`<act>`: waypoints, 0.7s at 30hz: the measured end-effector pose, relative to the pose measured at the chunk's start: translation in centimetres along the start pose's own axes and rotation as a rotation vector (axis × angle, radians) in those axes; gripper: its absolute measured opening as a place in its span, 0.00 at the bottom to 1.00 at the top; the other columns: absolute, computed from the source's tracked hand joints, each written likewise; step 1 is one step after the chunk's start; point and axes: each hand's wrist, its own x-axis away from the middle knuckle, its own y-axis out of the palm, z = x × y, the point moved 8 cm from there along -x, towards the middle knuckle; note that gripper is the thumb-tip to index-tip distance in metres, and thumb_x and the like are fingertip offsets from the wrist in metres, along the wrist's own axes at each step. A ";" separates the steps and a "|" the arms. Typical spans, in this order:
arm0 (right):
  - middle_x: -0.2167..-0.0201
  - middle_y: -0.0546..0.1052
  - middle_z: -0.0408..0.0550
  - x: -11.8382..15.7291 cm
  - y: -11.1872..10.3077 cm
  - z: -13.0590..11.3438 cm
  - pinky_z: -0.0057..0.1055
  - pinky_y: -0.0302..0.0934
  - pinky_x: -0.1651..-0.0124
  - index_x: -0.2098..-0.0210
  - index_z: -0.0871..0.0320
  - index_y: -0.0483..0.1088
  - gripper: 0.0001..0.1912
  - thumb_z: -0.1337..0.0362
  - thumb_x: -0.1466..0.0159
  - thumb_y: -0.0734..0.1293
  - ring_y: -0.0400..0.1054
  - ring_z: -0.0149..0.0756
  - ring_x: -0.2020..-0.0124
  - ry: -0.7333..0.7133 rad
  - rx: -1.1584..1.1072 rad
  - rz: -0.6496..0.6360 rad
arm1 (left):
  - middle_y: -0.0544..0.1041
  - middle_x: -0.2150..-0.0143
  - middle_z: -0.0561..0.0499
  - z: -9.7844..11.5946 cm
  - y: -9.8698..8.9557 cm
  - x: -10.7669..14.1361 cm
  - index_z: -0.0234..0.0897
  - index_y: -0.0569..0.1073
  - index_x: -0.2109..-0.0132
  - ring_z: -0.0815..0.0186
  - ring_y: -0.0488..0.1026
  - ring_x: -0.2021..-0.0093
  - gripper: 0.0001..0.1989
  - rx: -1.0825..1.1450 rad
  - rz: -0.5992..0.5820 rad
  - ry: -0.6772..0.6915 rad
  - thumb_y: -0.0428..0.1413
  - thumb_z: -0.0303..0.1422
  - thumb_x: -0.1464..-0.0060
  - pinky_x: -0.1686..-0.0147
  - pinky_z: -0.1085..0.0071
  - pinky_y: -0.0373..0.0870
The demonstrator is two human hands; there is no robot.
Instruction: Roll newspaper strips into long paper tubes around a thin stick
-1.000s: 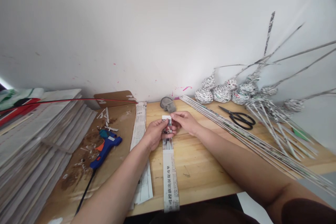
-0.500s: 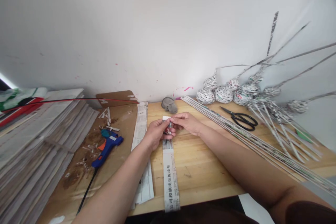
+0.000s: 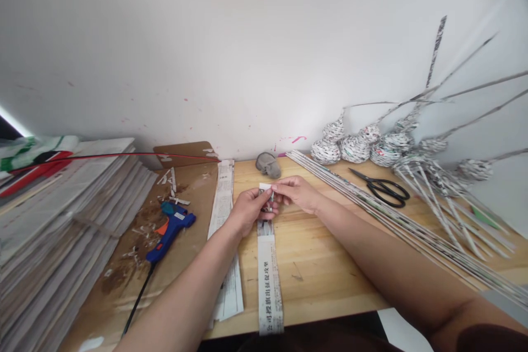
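The left hand [image 3: 246,210] and right hand [image 3: 299,193] pinch the top end of a long white-and-grey newspaper strip [image 3: 266,275], fingers closed on it. Its tail points to six o'clock on the light-brown wooden table [image 3: 322,269]. The next move needs soft fingers, as thin paper may rip

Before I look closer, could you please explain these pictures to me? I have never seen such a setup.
No robot is here: a person works with two bare hands. Every picture comes from one camera on the head, looking forward and down. The left hand and right hand both hold the far end of a printed paper strip. On the left lie a glue gun and a paper stack; on the right of the table, scissors, rods and woven shapes. The grey lump at the back I cannot identify.
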 end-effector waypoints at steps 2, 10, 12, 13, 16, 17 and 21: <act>0.81 0.72 0.44 -0.1 -0.1 0.1 0.22 0.51 0.80 0.70 0.64 0.75 0.15 0.56 0.45 0.68 0.63 0.26 0.79 0.006 0.003 0.017 | 0.77 0.70 0.44 0.0 0.2 0.0 0.30 0.73 0.63 0.69 0.75 0.73 0.16 0.005 -0.021 0.005 0.57 0.41 0.50 0.74 0.76 0.73; 0.82 0.71 0.44 -0.3 -0.7 0.5 0.21 0.51 0.83 0.70 0.65 0.74 0.14 0.57 0.46 0.69 0.63 0.25 0.81 0.040 -0.032 0.089 | 0.77 0.70 0.44 -0.1 0.1 0.0 0.31 0.73 0.63 0.68 0.75 0.72 0.15 -0.013 -0.006 0.010 0.57 0.41 0.49 0.71 0.73 0.74; 0.82 0.71 0.43 -0.3 -0.7 0.6 0.21 0.50 0.83 0.70 0.65 0.74 0.14 0.58 0.47 0.69 0.62 0.25 0.82 0.044 -0.048 0.101 | 0.77 0.70 0.44 -0.1 0.1 0.1 0.31 0.73 0.64 0.68 0.75 0.72 0.14 -0.027 0.003 0.007 0.57 0.40 0.49 0.71 0.73 0.74; 0.82 0.71 0.43 -0.3 -0.8 0.6 0.21 0.50 0.84 0.70 0.65 0.74 0.14 0.58 0.47 0.70 0.62 0.25 0.82 0.046 -0.058 0.105 | 0.77 0.70 0.44 -0.1 0.1 0.1 0.31 0.72 0.64 0.68 0.75 0.72 0.14 -0.033 0.008 0.004 0.57 0.40 0.49 0.71 0.73 0.74; 0.82 0.70 0.43 -0.3 -0.8 0.7 0.21 0.49 0.85 0.70 0.65 0.74 0.15 0.57 0.48 0.70 0.61 0.24 0.82 0.049 -0.077 0.112 | 0.77 0.69 0.44 -0.1 0.2 0.2 0.31 0.72 0.63 0.67 0.75 0.72 0.14 -0.042 0.018 -0.007 0.57 0.39 0.49 0.71 0.73 0.74; 0.82 0.71 0.43 -0.3 -0.8 0.8 0.21 0.49 0.85 0.70 0.65 0.75 0.15 0.57 0.48 0.71 0.61 0.24 0.82 0.050 -0.079 0.115 | 0.77 0.69 0.44 -0.1 0.2 0.2 0.30 0.73 0.63 0.67 0.75 0.72 0.14 -0.044 0.022 -0.010 0.57 0.39 0.49 0.71 0.73 0.74; 0.83 0.70 0.44 -0.3 -1.0 0.8 0.20 0.48 0.86 0.69 0.66 0.75 0.16 0.57 0.50 0.72 0.60 0.24 0.82 0.051 -0.079 0.139 | 0.77 0.70 0.43 0.1 0.3 0.4 0.30 0.73 0.63 0.67 0.76 0.71 0.14 -0.047 0.023 -0.006 0.57 0.39 0.49 0.71 0.72 0.74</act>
